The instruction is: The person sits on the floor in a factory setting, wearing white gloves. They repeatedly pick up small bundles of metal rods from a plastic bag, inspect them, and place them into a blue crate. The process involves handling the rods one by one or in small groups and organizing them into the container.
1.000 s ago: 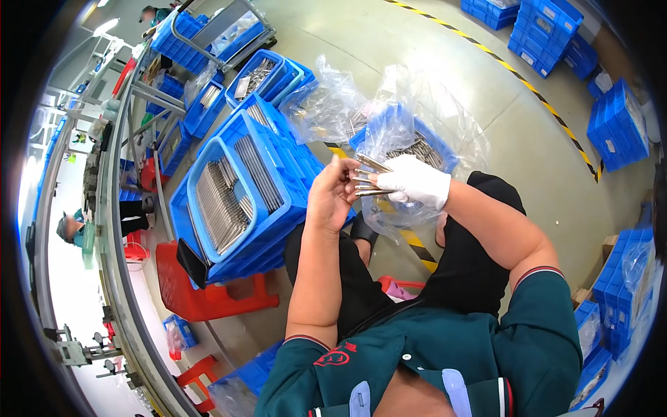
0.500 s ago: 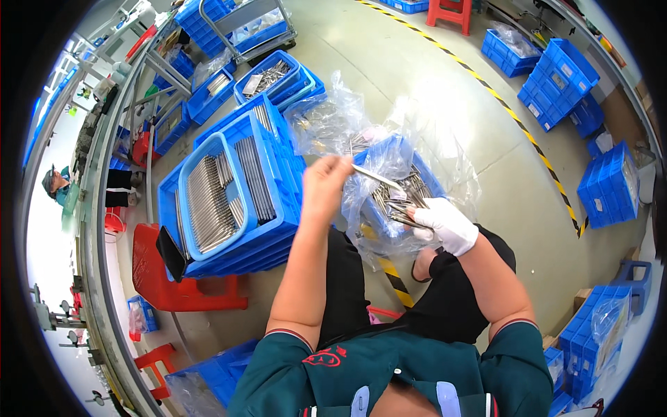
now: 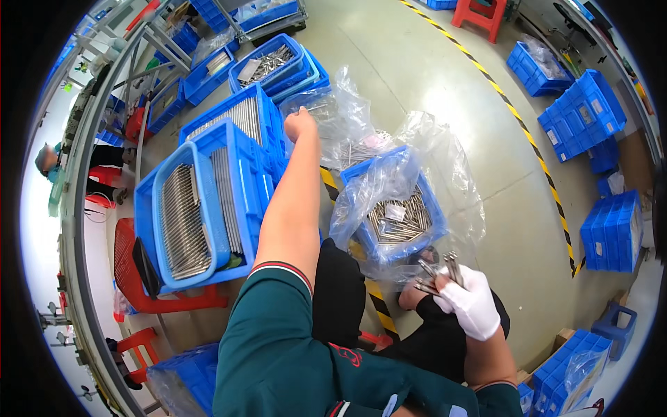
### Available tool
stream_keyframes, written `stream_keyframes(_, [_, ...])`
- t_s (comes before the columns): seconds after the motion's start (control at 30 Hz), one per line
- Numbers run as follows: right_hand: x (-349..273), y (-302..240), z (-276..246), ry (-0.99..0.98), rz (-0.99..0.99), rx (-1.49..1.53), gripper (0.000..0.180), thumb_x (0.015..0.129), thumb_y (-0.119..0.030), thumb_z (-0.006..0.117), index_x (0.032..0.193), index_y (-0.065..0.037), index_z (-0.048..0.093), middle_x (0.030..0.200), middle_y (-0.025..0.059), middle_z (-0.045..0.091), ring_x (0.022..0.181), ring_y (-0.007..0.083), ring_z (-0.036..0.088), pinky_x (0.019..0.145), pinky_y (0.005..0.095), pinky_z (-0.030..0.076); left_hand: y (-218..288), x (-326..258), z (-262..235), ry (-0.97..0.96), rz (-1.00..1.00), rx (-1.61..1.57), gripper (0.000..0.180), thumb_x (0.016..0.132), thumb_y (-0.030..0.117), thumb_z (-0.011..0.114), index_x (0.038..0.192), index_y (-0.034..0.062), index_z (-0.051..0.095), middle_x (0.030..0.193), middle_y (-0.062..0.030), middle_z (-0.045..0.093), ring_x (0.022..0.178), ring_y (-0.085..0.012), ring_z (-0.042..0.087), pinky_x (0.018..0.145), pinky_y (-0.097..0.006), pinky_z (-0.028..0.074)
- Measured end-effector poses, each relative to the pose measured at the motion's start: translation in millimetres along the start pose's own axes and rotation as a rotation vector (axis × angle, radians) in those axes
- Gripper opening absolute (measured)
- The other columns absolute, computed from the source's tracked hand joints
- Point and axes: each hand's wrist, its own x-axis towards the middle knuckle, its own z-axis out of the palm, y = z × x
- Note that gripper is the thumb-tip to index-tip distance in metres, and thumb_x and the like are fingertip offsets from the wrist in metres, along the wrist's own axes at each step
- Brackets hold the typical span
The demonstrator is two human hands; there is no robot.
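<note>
On the left, 2 blue crates (image 3: 201,208) already hold neat rows of metal rods, so the sorting looks well underway. The left hand (image 3: 300,125) reaches out over them, closed — what it holds I cannot tell. 1 bag-lined bin (image 3: 396,208) still holds many loose rods. The gloved right hand (image 3: 469,302) grips several rods (image 3: 438,267) — about 5.

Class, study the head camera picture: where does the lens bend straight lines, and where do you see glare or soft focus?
Head view: the fisheye curves the yellow-black floor tape and the conveyor rail toward the dark round rim; the clear plastic bag around the blue crate catches white glare; the far left edge is washed out by bright light; the gloved right hand and left hand look fairly sharp.
</note>
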Motion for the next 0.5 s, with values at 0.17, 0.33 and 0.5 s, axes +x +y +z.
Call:
stream_keyframes(0.17, [7, 0, -18, 0.095, 0.068, -0.007, 0.017, 0.087, -0.014, 0.058, 0.087, 0.003, 0.061, 0.060, 0.0001, 0.051, 0.053, 0.0065, 0.042, 0.050, 0.0223, 0.034, -63, 22, 51, -0.220, 0.080, 0.445, 0.041, 0.078, 0.037, 0.066, 0.098, 0.0010, 0.068, 0.104, -0.0207, 0.065, 0.097, -0.0361, 0.063, 0.084, -0.041, 0.050])
stream_keyframes(0.33, [12, -2, -27, 0.083, 0.143, 0.000, 0.015, 0.083, -0.010, 0.060, 0.087, 0.004, 0.061, 0.063, 0.0018, 0.054, 0.055, 0.0069, 0.046, 0.050, 0.0220, 0.036, -107, 10, 80, -0.408, -0.009, 0.654, 0.036, 0.077, 0.028, 0.063, 0.101, 0.0021, 0.067, 0.107, -0.0202, 0.064, 0.102, -0.0351, 0.061, 0.086, -0.041, 0.049])
stream_keyframes(0.5, [17, 0, -27, 0.078, 0.167, -0.022, 0.014, 0.083, -0.010, 0.059, 0.086, 0.004, 0.062, 0.063, 0.0017, 0.055, 0.055, 0.0066, 0.046, 0.050, 0.0220, 0.036, -144, 0, 93, -0.398, -0.094, 0.670, 0.034, 0.077, 0.022, 0.059, 0.103, 0.0015, 0.066, 0.109, -0.0198, 0.064, 0.105, -0.0341, 0.060, 0.088, -0.042, 0.049])
